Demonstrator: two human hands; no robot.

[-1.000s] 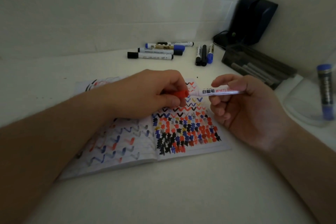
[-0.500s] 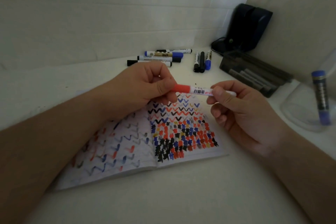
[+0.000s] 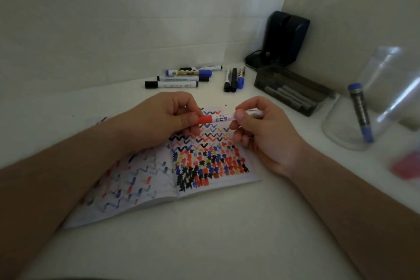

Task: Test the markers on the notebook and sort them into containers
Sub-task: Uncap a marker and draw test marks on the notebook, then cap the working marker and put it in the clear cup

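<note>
Left hand (image 3: 163, 118) pinches red cap (image 3: 205, 119); right hand (image 3: 261, 134) pinches white barrel of red marker (image 3: 221, 119), above open notebook (image 3: 204, 161).

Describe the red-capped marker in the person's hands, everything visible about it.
The red-capped marker has a white, plastic-looking barrel with red and dark print and a red cap on its left end. It lies roughly level above the open notebook. The left hand pinches the cap; the right hand grips the barrel, hiding its far end. The cap looks seated.

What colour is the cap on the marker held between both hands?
Red, seen in the head view: the cap on the marker.
</note>
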